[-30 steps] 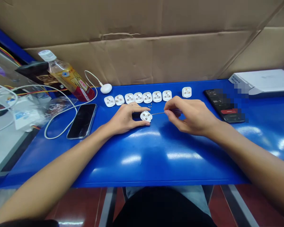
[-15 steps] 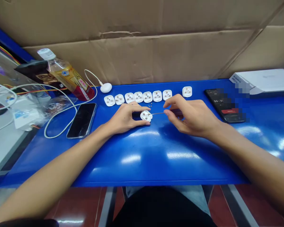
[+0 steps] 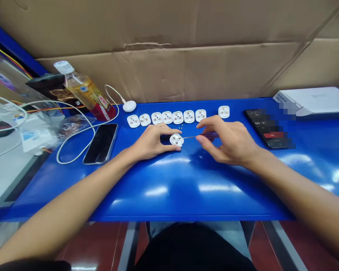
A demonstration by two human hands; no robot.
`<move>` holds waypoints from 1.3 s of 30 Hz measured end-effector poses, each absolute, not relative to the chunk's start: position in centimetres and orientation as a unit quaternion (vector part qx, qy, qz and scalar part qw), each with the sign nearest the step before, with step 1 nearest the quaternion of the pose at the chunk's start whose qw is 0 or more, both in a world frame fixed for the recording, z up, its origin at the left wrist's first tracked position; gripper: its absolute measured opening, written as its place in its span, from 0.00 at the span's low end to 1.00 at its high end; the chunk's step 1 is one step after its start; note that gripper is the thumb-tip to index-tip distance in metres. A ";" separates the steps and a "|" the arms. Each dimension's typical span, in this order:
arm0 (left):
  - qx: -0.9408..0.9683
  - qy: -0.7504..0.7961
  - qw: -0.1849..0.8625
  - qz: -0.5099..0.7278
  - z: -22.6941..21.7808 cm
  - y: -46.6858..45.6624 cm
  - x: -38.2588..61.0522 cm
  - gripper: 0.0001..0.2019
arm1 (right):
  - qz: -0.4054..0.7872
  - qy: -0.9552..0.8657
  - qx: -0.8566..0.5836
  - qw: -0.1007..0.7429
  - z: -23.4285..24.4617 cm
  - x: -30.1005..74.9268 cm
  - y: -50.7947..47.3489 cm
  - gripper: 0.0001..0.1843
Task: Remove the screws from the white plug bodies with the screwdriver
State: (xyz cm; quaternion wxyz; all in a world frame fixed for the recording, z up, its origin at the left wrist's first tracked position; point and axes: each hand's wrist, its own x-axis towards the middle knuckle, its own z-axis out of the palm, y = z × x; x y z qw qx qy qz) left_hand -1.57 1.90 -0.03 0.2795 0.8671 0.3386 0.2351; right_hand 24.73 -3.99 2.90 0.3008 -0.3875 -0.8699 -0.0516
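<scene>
My left hand [image 3: 152,142] curves over a white three-hole plug body [image 3: 176,140], with fingertips at its far edge and thumb at its near edge, pinning it against the blue desk [image 3: 186,188]. My right hand [image 3: 228,141] pinches a slim screwdriver [image 3: 210,135] between thumb and fingers. Its dark red handle sits in that grip, and the thin metal shaft runs left to the plug body's right side, touching or just beside it; on this feed I cannot tell exactly where the tip lands.

Beyond the plug body, a row of seven white plug bodies [image 3: 166,117] lines up, and an eighth plug body [image 3: 223,111] sits apart to the right of that row. Tiny brass-coloured specks [image 3: 180,128] lie just beyond it, too small to identify. To its left are a black smartphone [image 3: 101,143], a looped white cable [image 3: 73,148] and a drink bottle [image 3: 86,90]. To its right, a second phone [image 3: 260,128] shows a timer, partly blurred, with a white box [image 3: 313,99] beyond it.
</scene>
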 end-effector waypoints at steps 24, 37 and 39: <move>0.864 0.338 0.291 0.233 0.5 1.6 -1.6 0.27 | -0.014 -0.870 -0.403 0.283 3.2 25.4 -3.3 0.10; 0.867 0.337 0.281 0.237 0.2 1.8 -1.6 0.27 | -0.011 -0.885 -0.385 0.261 3.4 25.7 -3.2 0.10; 0.867 0.338 0.281 0.236 0.3 1.7 -1.6 0.27 | -0.022 -0.877 -0.402 0.262 3.3 25.7 -3.2 0.10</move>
